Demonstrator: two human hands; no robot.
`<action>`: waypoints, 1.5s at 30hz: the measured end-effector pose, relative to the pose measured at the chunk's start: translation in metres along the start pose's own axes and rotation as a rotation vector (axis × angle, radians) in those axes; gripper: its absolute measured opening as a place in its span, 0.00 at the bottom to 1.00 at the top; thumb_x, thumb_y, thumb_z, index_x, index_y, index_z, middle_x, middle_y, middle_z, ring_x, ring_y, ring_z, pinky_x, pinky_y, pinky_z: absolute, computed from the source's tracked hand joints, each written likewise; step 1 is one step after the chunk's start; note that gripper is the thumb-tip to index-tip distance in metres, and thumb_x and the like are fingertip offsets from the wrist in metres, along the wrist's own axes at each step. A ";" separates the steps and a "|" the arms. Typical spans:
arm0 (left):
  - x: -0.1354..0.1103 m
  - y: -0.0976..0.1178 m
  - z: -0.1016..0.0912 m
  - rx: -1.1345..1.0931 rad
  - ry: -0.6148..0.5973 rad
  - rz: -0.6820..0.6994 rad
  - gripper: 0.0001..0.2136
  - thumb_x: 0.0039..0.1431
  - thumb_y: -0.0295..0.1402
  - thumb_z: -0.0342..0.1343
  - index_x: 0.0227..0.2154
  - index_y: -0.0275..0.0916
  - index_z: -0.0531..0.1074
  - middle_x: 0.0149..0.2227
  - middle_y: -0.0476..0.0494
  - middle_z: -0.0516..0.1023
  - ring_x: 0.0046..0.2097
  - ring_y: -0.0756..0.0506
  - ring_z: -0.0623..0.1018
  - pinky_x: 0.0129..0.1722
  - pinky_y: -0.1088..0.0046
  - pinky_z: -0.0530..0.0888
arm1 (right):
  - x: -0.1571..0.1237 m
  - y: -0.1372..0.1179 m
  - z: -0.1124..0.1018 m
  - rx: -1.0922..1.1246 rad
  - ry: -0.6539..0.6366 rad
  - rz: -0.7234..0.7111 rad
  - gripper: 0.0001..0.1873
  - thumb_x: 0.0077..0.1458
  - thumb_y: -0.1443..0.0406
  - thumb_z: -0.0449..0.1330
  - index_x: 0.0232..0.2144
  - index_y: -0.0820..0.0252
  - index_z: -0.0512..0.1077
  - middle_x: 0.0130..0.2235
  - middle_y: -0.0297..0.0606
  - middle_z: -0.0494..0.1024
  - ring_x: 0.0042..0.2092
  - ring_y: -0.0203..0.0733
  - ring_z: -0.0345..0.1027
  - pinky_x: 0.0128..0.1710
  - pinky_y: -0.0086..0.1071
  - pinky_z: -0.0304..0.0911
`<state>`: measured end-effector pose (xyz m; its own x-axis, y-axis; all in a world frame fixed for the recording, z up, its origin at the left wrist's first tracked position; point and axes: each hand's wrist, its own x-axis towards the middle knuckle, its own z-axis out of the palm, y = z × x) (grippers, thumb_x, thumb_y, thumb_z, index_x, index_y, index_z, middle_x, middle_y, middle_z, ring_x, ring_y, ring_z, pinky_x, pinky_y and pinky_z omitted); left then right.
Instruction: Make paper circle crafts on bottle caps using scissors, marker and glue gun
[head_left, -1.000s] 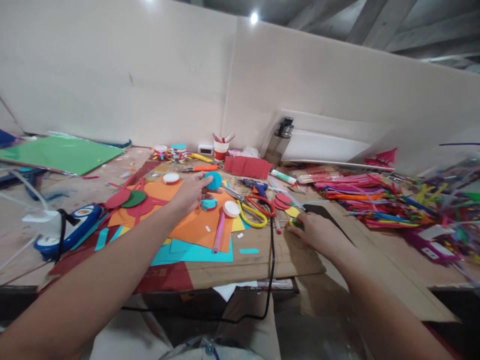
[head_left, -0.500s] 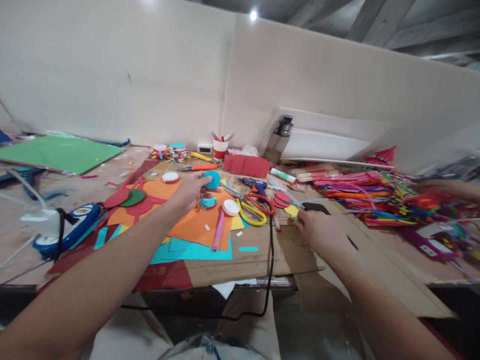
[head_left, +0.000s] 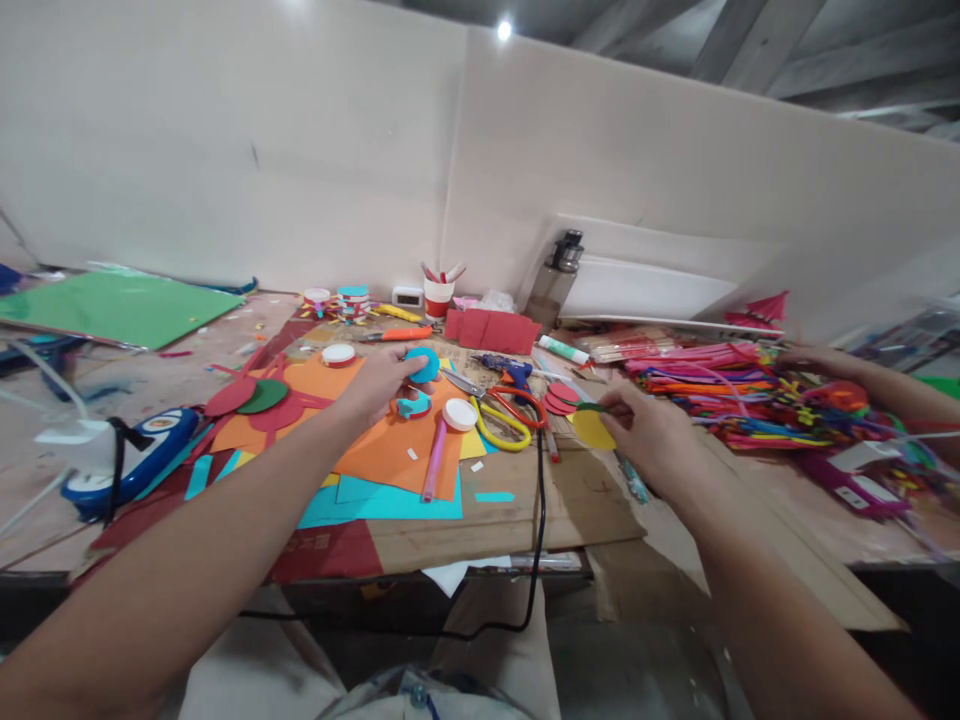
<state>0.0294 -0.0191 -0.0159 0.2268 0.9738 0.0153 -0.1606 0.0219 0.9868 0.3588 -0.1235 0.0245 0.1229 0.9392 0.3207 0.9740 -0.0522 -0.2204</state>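
Note:
My left hand (head_left: 381, 381) reaches over the orange paper (head_left: 390, 445) and pinches a small blue disc (head_left: 426, 363) between thumb and fingers. Just below it lies a cut blue and red piece (head_left: 414, 405). My right hand (head_left: 646, 432) is raised a little above the cardboard (head_left: 585, 505), fingers closed on a yellow paper circle (head_left: 592, 430) with a thin green piece (head_left: 589, 407) at the fingertips. Red paper circles (head_left: 562, 398) lie just left of that hand.
Yellow-and-red scissors (head_left: 502, 415), a blue glue gun (head_left: 511, 370), a white lid (head_left: 460, 413), a pink marker (head_left: 434, 463) and a black cable (head_left: 541, 500) lie between my hands. Coloured sticks (head_left: 720, 390) pile up at right, where another person's arm (head_left: 877, 385) reaches in. Green sheet (head_left: 112, 305) far left.
My right hand has lifted off the cardboard and moved slightly left, now holding up the yellow circle. Another person's arm has come in at the right. My left hand has barely moved.

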 end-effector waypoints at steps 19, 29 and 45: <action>-0.020 0.006 0.032 -0.315 -0.231 -0.169 0.13 0.64 0.39 0.55 0.38 0.32 0.75 0.40 0.32 0.81 0.36 0.43 0.83 0.33 0.70 0.82 | 0.039 -0.118 0.050 1.188 -0.040 0.105 0.13 0.42 0.59 0.66 0.29 0.59 0.71 0.25 0.29 0.71 0.24 0.30 0.62 0.21 0.24 0.61; -0.014 0.001 0.025 -0.200 -0.187 -0.096 0.10 0.54 0.29 0.64 0.39 0.32 0.74 0.40 0.35 0.81 0.36 0.43 0.83 0.28 0.74 0.79 | 0.050 -0.096 0.056 1.163 0.025 0.075 0.15 0.45 0.54 0.64 0.30 0.57 0.70 0.27 0.30 0.71 0.27 0.33 0.64 0.25 0.26 0.63; -0.015 0.002 0.024 0.040 -0.043 0.254 0.09 0.56 0.35 0.62 0.38 0.38 0.79 0.42 0.43 0.81 0.42 0.45 0.80 0.37 0.71 0.80 | 0.042 -0.024 0.037 0.118 0.067 -0.056 0.08 0.53 0.62 0.61 0.32 0.62 0.76 0.39 0.45 0.79 0.43 0.46 0.70 0.46 0.38 0.62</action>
<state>0.0489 -0.0392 -0.0102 0.2249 0.9363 0.2696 -0.1800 -0.2320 0.9559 0.3337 -0.0707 0.0091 0.0848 0.9145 0.3956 0.9511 0.0441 -0.3057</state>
